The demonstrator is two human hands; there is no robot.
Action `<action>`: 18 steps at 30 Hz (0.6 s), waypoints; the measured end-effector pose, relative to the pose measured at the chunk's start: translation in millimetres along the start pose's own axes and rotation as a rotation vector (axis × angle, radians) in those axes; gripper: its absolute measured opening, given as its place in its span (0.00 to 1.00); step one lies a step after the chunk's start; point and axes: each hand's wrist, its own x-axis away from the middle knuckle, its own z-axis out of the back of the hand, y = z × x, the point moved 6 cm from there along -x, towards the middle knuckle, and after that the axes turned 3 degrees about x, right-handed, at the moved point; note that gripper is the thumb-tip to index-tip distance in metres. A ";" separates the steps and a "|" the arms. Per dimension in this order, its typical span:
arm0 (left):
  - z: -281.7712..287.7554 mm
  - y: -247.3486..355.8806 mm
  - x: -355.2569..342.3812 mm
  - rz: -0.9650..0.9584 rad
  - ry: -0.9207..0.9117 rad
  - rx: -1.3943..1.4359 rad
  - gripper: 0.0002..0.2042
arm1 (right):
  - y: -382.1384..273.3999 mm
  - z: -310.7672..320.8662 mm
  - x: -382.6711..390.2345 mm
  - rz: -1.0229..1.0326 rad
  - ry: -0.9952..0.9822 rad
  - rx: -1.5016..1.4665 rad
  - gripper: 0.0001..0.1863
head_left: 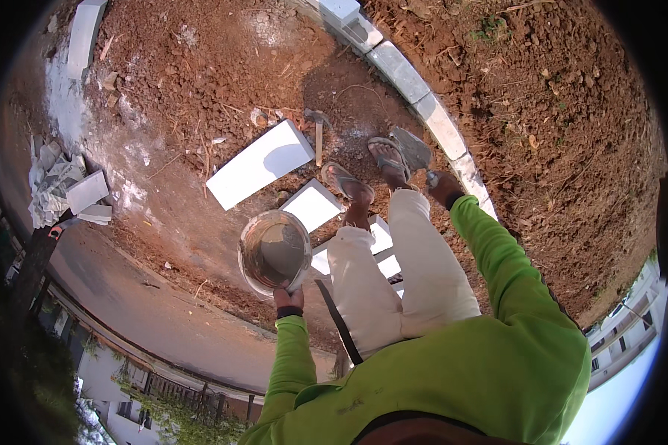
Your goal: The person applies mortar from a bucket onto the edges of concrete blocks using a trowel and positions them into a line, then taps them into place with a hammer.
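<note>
My left hand (288, 298) is closing around the near rim of the bucket (246, 250), fingers pressing against its wall; I'm not seeing how far they are reaching underneath. Grey mix (282, 252) is sitting inside the bucket. My right hand (444, 190) is wrapping tightly around the handle of a trowel (410, 147), well to the right of the bucket and farther out, its flat blade pointing away from me. My sandals (340, 180) are standing between the bucket and the trowel. Just beyond the bucket, to its right, a white block (313, 205) is lying flat; a longer block (256, 167) is lying farther beyond the bucket, with a hammer (318, 137) resting by its right end. Well right of the bucket, a row of kerb stones (402, 72) is curving past. Well left of it, broken pieces (58, 174) are lying heaped.
</note>
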 end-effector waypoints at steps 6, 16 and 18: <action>-10.4 -68.9 -31.5 -0.025 -0.058 -0.081 0.21 | 8.6 4.8 -38.3 0.029 0.028 0.162 0.18; -137.3 -165.3 -99.4 -0.059 -0.187 -0.581 0.12 | 61.3 -9.3 -21.4 0.039 0.092 0.156 0.15; -176.7 -185.9 -108.0 -0.129 -0.320 -0.585 0.14 | 60.8 -12.5 -17.7 0.038 0.110 0.089 0.16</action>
